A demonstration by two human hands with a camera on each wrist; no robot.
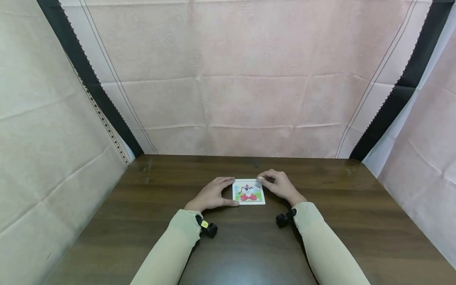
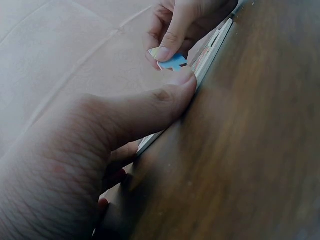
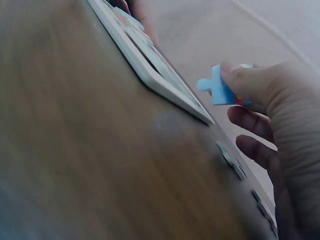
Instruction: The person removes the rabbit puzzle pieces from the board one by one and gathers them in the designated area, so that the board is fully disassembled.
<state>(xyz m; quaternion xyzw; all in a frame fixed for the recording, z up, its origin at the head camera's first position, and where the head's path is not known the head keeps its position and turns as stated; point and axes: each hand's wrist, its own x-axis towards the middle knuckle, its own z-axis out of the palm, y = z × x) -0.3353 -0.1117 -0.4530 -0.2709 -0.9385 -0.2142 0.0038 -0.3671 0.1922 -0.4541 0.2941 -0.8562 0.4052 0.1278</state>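
A small jigsaw puzzle board (image 1: 249,203) with a white rim and a cartoon animal picture lies flat on the table. My left hand (image 1: 213,196) holds its left side, fingers at the far corner and thumb at the near corner. Over the board's far right corner, my right hand (image 1: 279,185) pinches a puzzle piece (image 3: 217,87) between thumb and fingers. The piece is mostly light blue with a rounded tab, and in the right wrist view it is held clear of the board. Its far part is hidden by the thumb.
Thin flat pieces (image 3: 231,161) lie on the table beneath my right hand in the right wrist view; their faces cannot be made out. The brown wooden table (image 1: 149,237) ends at a pale fabric wall (image 1: 249,99), with similar fabric at both sides.
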